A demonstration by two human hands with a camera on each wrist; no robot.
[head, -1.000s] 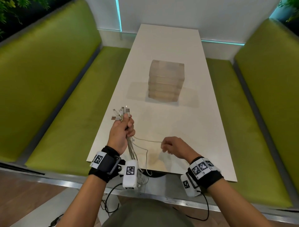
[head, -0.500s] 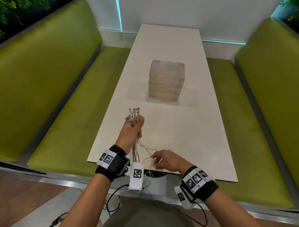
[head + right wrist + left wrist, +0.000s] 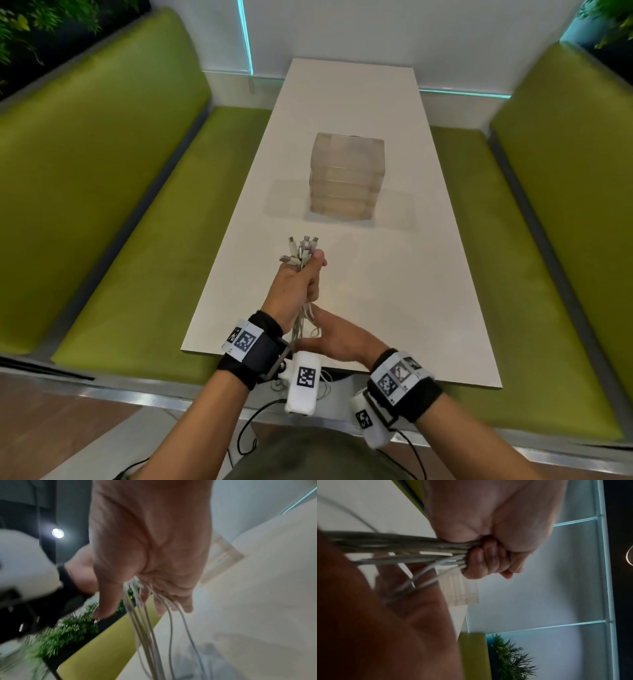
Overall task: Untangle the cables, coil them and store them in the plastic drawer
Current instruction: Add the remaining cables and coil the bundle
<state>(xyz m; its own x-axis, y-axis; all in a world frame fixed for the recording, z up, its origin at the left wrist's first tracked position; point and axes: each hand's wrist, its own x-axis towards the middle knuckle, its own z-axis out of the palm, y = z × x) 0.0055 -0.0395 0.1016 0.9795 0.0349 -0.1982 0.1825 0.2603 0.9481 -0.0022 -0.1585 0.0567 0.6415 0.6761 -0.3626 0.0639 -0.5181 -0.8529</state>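
Note:
My left hand (image 3: 303, 281) grips a bundle of several white cables (image 3: 302, 251) in a fist above the white table (image 3: 404, 291), with the metal plug ends sticking up out of it. The loose strands hang down below the fist toward the table's near edge. My right hand (image 3: 337, 337) is just under the left, its fingers fairly straight, with the hanging cables (image 3: 147, 628) running between thumb and fingers. The left wrist view shows the fist (image 3: 489, 555) closed around the strands (image 3: 402, 546). The translucent plastic drawer unit (image 3: 346, 178) stands mid-table, its drawers closed.
Green padded benches run along the left (image 3: 120, 257) and the right (image 3: 520, 274) of the table. The near table edge (image 3: 428, 378) is right under my wrists. Black wrist-camera leads hang below the table. Plants stand behind the benches.
My left hand has carried the bundle forward and to the right. My right hand has moved left from the loose loop on the table to the strands under the left fist.

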